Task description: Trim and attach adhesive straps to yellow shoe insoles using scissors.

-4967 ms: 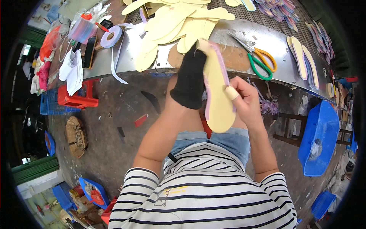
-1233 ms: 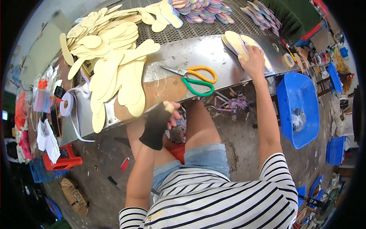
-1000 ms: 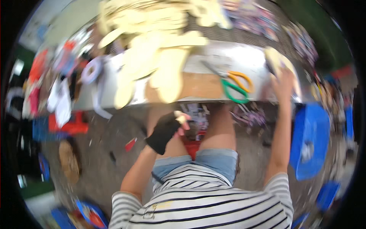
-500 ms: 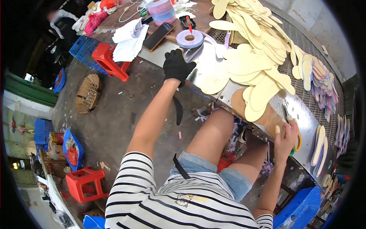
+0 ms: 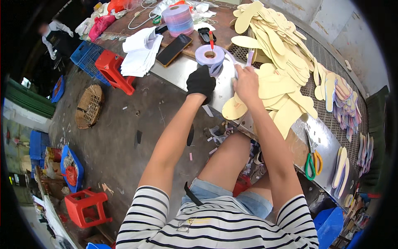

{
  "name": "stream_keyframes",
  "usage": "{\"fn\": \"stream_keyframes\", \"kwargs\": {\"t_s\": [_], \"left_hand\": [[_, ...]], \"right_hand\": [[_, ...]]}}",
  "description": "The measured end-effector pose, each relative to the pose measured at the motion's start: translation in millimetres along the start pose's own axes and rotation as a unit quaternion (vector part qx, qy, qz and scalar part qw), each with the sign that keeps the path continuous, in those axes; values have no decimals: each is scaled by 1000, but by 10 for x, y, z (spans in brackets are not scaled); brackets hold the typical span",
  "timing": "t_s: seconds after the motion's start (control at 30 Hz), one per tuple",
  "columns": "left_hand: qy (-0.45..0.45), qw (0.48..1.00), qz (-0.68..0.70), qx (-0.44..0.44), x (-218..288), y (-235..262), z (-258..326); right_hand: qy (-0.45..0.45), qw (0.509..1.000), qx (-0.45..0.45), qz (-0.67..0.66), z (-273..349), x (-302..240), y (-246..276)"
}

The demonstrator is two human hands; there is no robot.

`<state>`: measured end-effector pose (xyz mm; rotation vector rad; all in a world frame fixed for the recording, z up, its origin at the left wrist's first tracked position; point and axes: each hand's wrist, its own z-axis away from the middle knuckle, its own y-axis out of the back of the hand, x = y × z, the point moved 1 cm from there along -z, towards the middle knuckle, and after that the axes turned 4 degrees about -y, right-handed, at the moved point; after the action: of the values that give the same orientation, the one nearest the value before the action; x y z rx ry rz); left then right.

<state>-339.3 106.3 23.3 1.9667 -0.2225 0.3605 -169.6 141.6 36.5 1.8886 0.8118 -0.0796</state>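
My left hand (image 5: 201, 84), in a black glove, is closed with curled fingers at the near side of a lilac tape roll (image 5: 204, 53); what it grips, if anything, is hidden. My bare right hand (image 5: 248, 85) pinches the loose strip of lilac tape (image 5: 229, 56) that runs off the roll. A red-handled tool (image 5: 211, 39) stands up in the roll's core. Pale yellow insoles (image 5: 277, 85) are heaped beside my right hand. Scissors (image 5: 311, 159) with one green and one orange handle lie on the metal tabletop (image 5: 327, 139), out of my hands.
Left of the roll lie a phone (image 5: 174, 50) and white papers (image 5: 141, 52). A large pinkish spool (image 5: 178, 18) stands behind. Patterned insoles (image 5: 344, 101) pile up at the right. A red stool (image 5: 114, 68) and a wicker basket (image 5: 90, 106) are on the floor. A person (image 5: 60, 39) stands far left.
My right hand has let go of the scissors at the right and moved up and left to the tape. My left hand has shifted slightly right and down, nearer my right hand.
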Motion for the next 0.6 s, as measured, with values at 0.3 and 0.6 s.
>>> {"fn": "stream_keyframes", "kwargs": {"t_s": [0.3,0.6], "left_hand": [[105,830,506,-213,-149,65,121],[-54,856,384,-341,452,1065,1487]], "right_hand": [[77,965,-144,-206,756,-797,241],[-350,688,-267,-577,1289,-294,689]]}}
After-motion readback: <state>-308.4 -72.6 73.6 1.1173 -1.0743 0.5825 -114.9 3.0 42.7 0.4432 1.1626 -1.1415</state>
